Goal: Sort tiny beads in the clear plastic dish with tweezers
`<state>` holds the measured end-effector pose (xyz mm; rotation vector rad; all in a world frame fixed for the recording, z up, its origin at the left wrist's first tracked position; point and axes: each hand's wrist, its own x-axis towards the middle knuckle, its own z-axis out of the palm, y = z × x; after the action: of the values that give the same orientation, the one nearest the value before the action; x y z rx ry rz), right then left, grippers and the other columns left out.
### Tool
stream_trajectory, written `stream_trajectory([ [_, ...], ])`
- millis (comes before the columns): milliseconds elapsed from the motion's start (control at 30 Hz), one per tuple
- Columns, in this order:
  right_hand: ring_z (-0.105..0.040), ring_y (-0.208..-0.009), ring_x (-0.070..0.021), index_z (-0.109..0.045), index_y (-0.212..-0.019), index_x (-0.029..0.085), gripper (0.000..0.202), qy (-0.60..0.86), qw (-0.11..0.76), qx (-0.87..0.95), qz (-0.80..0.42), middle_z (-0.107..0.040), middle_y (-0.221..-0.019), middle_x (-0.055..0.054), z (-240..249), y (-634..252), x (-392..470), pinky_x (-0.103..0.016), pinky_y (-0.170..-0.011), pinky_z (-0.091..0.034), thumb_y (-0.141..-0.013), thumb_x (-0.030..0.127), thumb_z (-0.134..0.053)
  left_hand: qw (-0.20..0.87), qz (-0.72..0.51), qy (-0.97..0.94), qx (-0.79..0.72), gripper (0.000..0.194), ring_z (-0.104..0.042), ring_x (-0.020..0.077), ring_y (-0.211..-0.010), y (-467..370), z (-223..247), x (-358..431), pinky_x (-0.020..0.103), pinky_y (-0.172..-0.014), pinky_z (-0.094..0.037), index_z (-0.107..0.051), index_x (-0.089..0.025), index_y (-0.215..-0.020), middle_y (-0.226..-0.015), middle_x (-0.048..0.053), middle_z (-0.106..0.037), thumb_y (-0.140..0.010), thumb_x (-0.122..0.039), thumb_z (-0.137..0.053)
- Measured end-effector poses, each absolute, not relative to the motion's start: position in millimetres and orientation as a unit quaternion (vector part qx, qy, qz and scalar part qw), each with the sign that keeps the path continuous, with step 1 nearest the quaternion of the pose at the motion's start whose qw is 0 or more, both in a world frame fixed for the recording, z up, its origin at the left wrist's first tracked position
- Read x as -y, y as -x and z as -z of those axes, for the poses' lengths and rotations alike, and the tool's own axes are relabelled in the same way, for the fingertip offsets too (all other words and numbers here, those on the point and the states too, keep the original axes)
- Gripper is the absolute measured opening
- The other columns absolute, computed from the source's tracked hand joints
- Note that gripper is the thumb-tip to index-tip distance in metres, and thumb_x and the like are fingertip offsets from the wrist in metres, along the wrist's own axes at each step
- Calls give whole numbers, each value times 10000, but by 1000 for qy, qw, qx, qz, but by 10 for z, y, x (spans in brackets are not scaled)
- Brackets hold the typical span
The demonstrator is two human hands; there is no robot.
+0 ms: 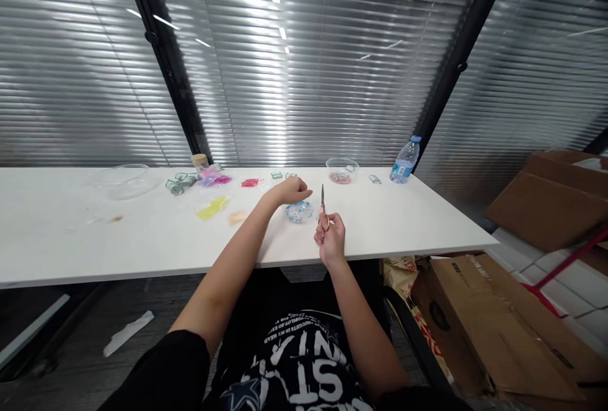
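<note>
Right hand (331,237): grip closed around scissors (323,199), blades pointing away from the body. Bowl of blue pieces (299,220) sits on worktop (389,227), left of scissors; left hand (289,191) nearer, at its far edge. Left grip's contents: cannot tell.

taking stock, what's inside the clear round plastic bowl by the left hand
Small blue and whitish pieces show inside the bowl. The left hand overlaps its far edge, hiding anything there.

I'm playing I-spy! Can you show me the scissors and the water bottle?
Scissors (323,204): head view, on the lower part of the blades.
Water bottle (403,166): head view, on the label.
</note>
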<state>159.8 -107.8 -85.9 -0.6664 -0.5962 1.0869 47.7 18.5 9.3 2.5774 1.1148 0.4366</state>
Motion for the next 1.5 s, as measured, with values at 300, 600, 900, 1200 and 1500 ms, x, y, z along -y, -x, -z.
stream_trajectory([
  [300,-234,-423,-27,-356,-746,230,439,311,759,269,-505,-448,-612,103,859,-1601,1073,-172,-379,-156,-717,404,-757,52,-30,-907,-417,226,-628,192,-789,-741,-49,-366,283,-749,-463,-739,-190,-774,-862,76,-728,-640,-79,-595],
  [600,-240,-417,-40,-344,-754,242,447,322,755,287,-494,-413,-587,109,868,-1597,1064,-175,-375,-154,-715,439,-743,69,-116,-942,-308,225,-641,164,-761,-134,-248,472,251,-716,-449,-740,-186,-940,-887,60,-740,-836,-140,-546],
  [900,-255,-429,-40,-355,-746,236,457,321,754,281,-499,-403,-568,111,847,-1600,1078,-165,-377,-152,-709,438,-763,184,-81,-947,-252,195,-686,158,-868,339,252,763,234,-814,-483,-754,-181,-935,-958,69,-747,-889,-166,-565],
  [1200,-248,-420,-48,-341,-742,242,437,331,751,285,-496,-353,-537,122,842,-1592,1071,-167,-379,-144,-711,421,-738,178,-99,-952,-229,221,-670,144,-832,361,307,784,225,-803,-481,-739,-182,-894,-936,59,-726,-891,-161,-519],
  [1500,-252,-416,-50,-342,-744,243,440,329,750,285,-497,-333,-525,127,838,-1586,1073,-163,-379,-148,-711,423,-742,153,-95,-954,-241,174,-620,128,-741,272,315,863,213,-711,-461,-685,-169,-804,-834,38,-676,-811,-114,-520],
])
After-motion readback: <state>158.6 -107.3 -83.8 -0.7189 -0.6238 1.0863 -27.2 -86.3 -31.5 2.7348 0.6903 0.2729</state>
